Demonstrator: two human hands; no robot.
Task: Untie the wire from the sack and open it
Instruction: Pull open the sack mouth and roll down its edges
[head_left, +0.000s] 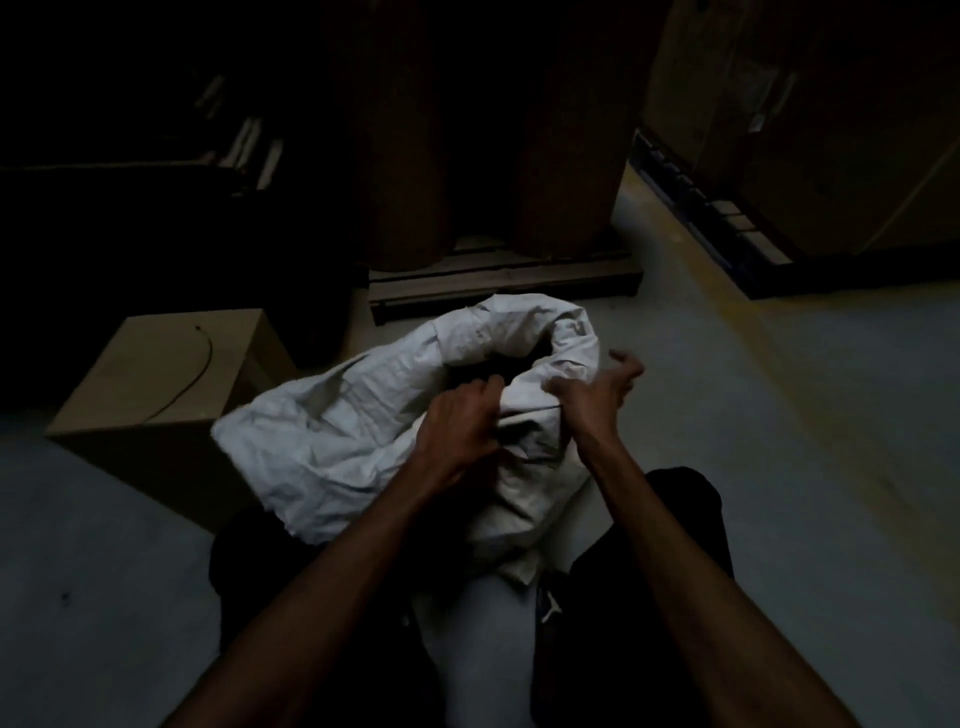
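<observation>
A crumpled white woven sack (353, 415) stands on the floor between my knees. Its mouth (498, 364) gapes open, dark inside. My left hand (462, 421) grips the near edge of the mouth, fingers curled into the fabric. My right hand (597, 387) is at the right side of the mouth, thumb pressing the cloth, its other fingers spread apart and off the sack. A thin dark wire (192, 374) lies curved on top of a cardboard box (156, 395) to the left, apart from the sack.
A wooden pallet (498, 286) with two tall brown rolls (566, 156) stands just behind the sack. Large cartons on a dark pallet (810, 130) fill the right back. A yellow floor line (737, 322) runs along the grey floor. The left back is dark.
</observation>
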